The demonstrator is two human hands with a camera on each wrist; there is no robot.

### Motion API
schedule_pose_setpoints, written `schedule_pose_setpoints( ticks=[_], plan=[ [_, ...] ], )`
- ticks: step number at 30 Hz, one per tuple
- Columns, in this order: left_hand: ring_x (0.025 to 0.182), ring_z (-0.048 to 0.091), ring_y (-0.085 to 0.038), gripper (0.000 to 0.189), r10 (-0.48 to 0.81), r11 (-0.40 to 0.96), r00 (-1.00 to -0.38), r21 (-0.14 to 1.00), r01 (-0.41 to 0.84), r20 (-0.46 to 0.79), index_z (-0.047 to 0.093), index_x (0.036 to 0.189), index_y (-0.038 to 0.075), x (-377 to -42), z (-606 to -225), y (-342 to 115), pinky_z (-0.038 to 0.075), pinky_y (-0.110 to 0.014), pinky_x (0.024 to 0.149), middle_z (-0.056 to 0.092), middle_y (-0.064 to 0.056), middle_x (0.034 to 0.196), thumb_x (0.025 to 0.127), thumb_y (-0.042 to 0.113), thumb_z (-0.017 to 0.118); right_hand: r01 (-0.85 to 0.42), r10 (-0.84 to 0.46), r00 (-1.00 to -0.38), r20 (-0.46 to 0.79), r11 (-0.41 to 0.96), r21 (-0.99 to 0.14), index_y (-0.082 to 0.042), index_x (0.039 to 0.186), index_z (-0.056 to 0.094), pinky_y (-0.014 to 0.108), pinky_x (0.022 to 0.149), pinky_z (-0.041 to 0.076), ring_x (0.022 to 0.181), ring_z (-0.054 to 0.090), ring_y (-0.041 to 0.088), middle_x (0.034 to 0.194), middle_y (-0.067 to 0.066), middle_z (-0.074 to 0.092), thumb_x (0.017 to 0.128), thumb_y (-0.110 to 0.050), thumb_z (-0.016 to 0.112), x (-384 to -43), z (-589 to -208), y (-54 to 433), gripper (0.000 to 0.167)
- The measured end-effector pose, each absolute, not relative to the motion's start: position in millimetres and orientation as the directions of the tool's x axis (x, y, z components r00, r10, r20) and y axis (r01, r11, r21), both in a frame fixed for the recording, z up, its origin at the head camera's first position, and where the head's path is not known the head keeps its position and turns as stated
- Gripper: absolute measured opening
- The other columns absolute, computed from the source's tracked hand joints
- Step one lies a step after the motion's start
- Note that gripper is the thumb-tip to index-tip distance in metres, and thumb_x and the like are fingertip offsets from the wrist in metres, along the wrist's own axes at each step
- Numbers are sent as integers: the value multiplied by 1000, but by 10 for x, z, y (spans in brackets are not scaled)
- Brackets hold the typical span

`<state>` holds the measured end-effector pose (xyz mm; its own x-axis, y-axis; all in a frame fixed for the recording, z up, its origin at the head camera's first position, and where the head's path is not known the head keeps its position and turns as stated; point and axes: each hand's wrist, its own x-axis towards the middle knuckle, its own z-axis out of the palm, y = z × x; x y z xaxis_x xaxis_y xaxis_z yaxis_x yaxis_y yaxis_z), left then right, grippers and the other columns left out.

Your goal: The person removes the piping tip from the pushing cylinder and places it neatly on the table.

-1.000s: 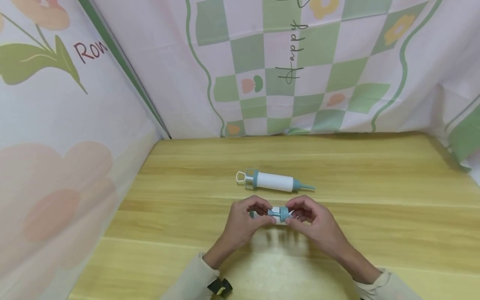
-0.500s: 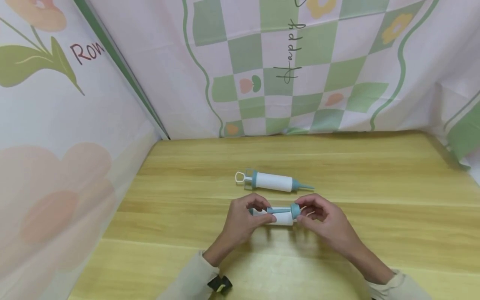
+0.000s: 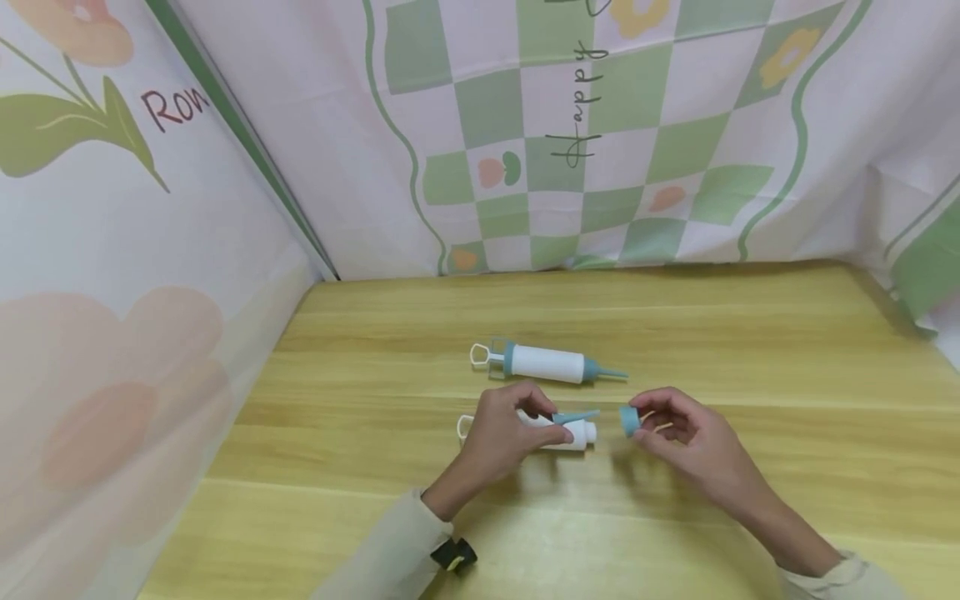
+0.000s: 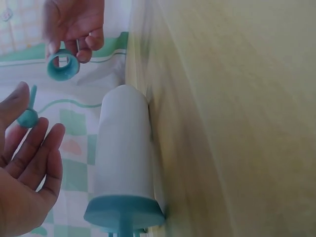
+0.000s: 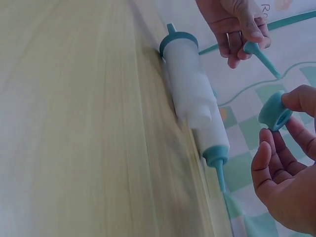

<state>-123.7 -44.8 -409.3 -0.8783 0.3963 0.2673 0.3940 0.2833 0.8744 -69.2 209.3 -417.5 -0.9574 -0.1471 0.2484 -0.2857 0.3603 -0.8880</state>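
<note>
In the head view we are seeing the left hand [image 3: 504,427] hiding the rear part of the tube [image 3: 581,437], which is lying at lower centre. This hand is pinching the nozzle [image 3: 577,417] between thumb and fingers. To its right, the right hand [image 3: 697,435] is pinching the ring [image 3: 628,422] in the same way, its other fingers lying loosely bent. In the left wrist view, the bottom edge is cutting off the tube's back end.

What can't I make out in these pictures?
Head: the middle of the near syringe, behind the left hand.
Left wrist: its rear end, cut off by the bottom edge.
Right wrist: much of the far syringe, behind the near one.
Head: end of the lettering, past the top edge.
</note>
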Motion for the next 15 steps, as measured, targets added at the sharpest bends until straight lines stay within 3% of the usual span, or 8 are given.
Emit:
schedule_pose_setpoints(
  ticks=[5,15],
  plan=[
    [75,61,-2,26,428,294,-854,848,441,295,70,84,5,-1275,-4102,-359,53,-22,74,72,1,81,71,10,92,-284,-119,-959,258,412,-866,-2,117,62,21,73,54,87,63,13,103,8,65,91,0,71,-655,-4187,2214,28],
    [72,55,-5,26,467,314,-864,878,361,188,67,82,14,-1272,-4116,-257,50,-21,64,69,9,84,72,14,91,-252,-64,-965,256,509,-823,-1,123,60,17,75,52,91,61,7,110,3,63,91,-1,72,-565,-4231,2449,35]
  ],
)
